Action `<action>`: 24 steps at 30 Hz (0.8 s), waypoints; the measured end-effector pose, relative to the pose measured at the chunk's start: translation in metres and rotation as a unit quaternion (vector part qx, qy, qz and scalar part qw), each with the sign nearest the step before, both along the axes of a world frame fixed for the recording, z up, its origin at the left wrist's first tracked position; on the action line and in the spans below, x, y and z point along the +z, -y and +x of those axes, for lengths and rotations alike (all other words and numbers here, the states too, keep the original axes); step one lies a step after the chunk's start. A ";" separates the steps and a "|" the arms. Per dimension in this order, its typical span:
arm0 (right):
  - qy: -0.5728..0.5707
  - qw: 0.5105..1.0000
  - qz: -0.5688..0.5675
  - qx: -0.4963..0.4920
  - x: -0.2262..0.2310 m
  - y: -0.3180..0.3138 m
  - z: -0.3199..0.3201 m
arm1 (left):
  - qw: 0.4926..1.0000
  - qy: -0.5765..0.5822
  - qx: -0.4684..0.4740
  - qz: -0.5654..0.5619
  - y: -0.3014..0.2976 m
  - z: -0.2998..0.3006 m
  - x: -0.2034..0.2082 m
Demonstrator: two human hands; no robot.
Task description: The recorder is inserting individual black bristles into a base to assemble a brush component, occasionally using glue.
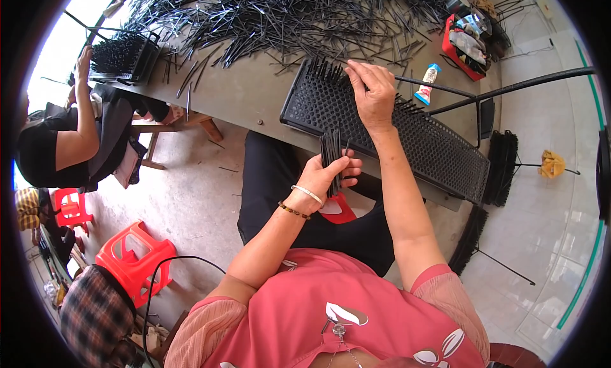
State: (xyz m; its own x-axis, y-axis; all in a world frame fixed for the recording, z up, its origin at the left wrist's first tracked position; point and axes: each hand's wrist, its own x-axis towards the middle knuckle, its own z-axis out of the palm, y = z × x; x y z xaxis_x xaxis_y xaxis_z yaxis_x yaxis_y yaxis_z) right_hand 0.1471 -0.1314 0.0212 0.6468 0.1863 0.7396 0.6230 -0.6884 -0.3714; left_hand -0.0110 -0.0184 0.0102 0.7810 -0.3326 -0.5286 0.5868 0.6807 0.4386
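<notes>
My left hand (328,174) is closed round a bundle of thin black sticks (331,153), held upright in front of the near edge of a long black board full of holes (407,139). Above the far side of that board is my right hand (372,94), its thumb and fingers pressed together in a pinch. Whatever lies between those fingertips is too small to make out. Short black sticks (326,70) stand in a row of holes along the board's far edge, on both sides of my right hand. The rest of the holes in view look bare.
A large heap of loose black sticks (280,18) covers the far table (248,101). To the right are a metal rod frame (445,88), a blue-and-white tube (428,83) and a red box (461,53). Another person works at a bristled board (121,56). Red stools (135,260) stand left.
</notes>
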 end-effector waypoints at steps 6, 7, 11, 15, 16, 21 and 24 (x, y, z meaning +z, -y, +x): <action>0.004 0.999 -0.046 0.011 0.004 -0.002 -0.009 | 1.000 0.003 0.002 -0.008 0.001 0.001 0.002; 0.011 1.000 -0.027 0.009 0.007 -0.001 -0.010 | 1.000 0.002 0.001 -0.008 0.001 0.001 0.002; -0.046 0.997 0.050 0.029 0.025 0.007 -0.026 | 1.000 0.001 0.011 -0.011 -0.002 0.003 0.005; -0.420 0.894 0.122 0.099 0.033 0.019 -0.060 | 0.999 0.027 0.024 -0.025 -0.004 0.006 0.014; -0.478 0.865 0.100 0.116 0.033 0.022 -0.066 | 0.999 0.027 0.023 -0.025 -0.004 0.006 0.015; -0.562 0.790 0.221 0.111 0.027 0.031 -0.079 | 0.998 0.018 0.028 -0.044 0.001 0.007 0.018; -0.532 0.803 0.255 0.082 0.040 0.033 -0.067 | 0.999 -0.021 0.032 -0.030 0.002 0.007 0.012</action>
